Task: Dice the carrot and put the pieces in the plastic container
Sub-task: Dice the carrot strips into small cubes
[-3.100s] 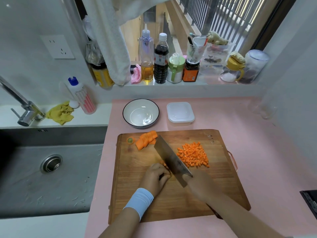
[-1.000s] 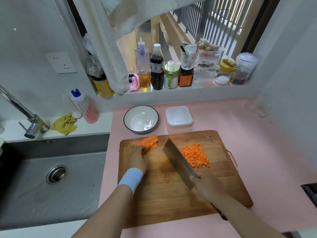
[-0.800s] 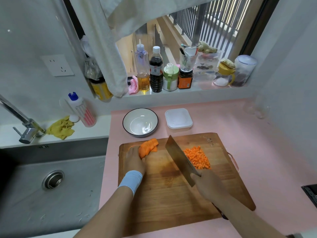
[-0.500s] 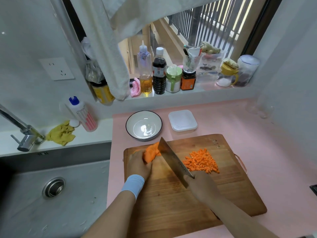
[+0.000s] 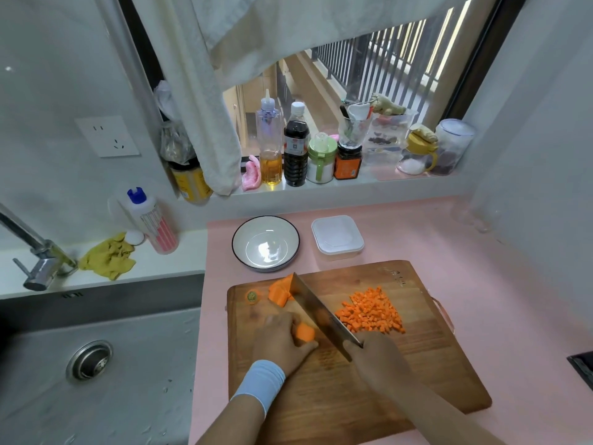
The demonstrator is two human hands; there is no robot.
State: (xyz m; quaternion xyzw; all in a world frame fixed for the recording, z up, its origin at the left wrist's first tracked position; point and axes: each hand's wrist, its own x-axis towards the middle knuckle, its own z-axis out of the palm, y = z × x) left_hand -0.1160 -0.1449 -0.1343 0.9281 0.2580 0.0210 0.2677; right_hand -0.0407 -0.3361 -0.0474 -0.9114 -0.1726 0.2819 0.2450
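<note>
L hand grip curled, palm down; R hand grip clenched; forearms angled inward.

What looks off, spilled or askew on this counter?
Nothing spilled or damaged. The orange diced carrot pile sits wholly on the wooden cutting board. Only oddities: the white square plastic container looks lidded, and a green-centred carrot stub lies loose at the board's far-left corner.

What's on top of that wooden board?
A pile of diced carrot, uncut slices, a stem end, and a carrot piece gripped by the left hand beside the cleaver. The hand hides part of it.
</note>
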